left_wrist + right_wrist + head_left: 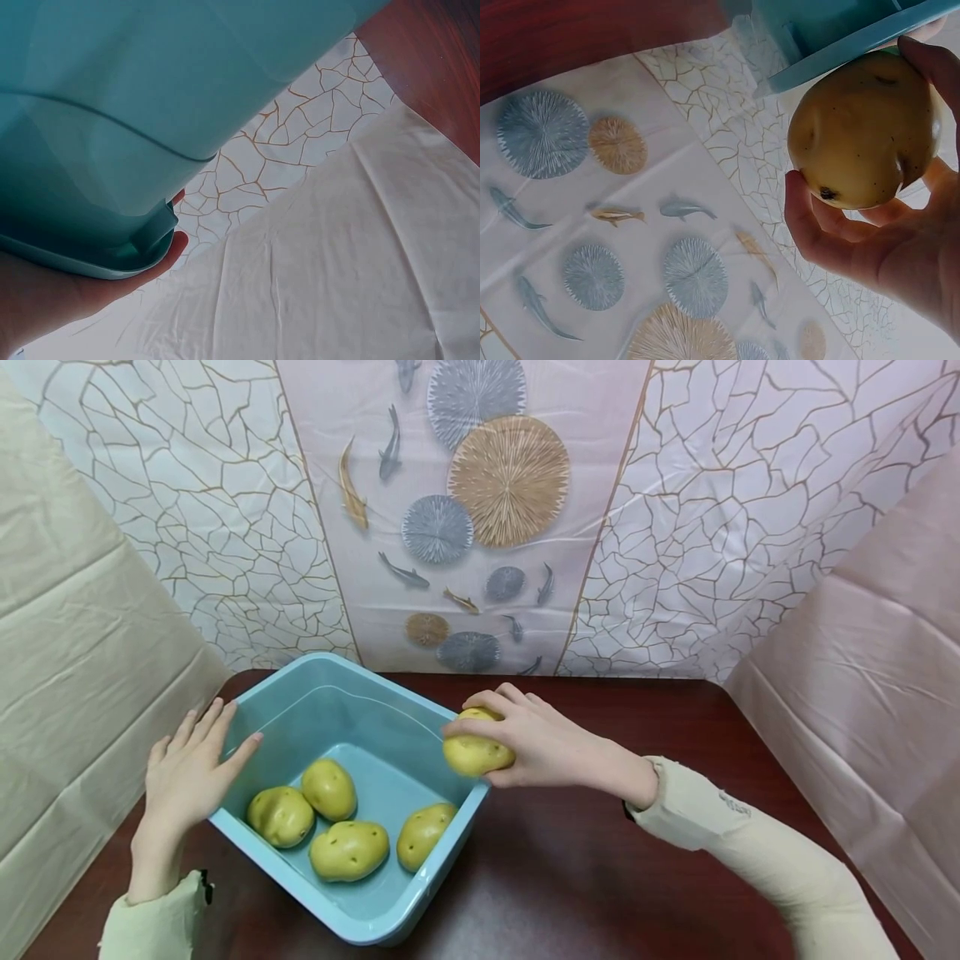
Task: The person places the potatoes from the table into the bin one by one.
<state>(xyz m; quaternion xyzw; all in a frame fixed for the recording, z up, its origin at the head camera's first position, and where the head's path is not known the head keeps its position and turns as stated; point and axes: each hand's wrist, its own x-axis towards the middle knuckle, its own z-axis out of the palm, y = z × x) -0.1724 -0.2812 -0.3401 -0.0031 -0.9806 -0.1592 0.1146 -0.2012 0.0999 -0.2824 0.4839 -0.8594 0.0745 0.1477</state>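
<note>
A light-blue plastic bin [397, 914] sits on the table, with several yellow potatoes [349, 851] lying on its floor. My left hand [187, 768] lies on the bin's left rim, fingers straight and spread. In the left wrist view, that hand [75, 296] runs along the rim, its fingertips partly hidden by the bin. My right hand [543, 739] grips another potato [476, 755] above the bin's right rim. The right wrist view shows this potato [862, 135] between the thumb and curled fingers, close to the bin's edge.
The dark red-brown wooden table [600, 877] extends to the right of the bin. Behind it hangs a patterned cloth [510, 477] with fish and round motifs. Plain beige cloths [75, 635] slope along both sides.
</note>
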